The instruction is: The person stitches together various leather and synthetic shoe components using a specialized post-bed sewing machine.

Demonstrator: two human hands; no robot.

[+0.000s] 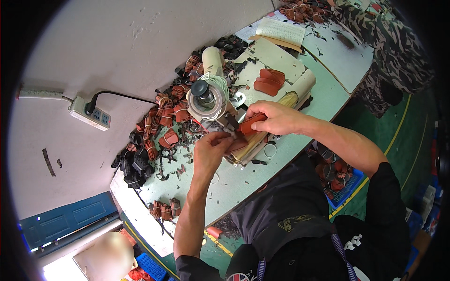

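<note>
Orange-red piece point(251, 125) sits pinched in my right hand point(276, 118), long axis two-to-eight o'clock. My left hand point(209, 150) — at its eight o'clock — pinches a brownish piece point(238, 144).

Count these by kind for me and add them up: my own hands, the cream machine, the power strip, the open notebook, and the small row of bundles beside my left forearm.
Hands: 2 (left hand, right hand)
Machine: 1
Power strip: 1
Notebook: 1
Bundles: 3
Total: 8
</note>
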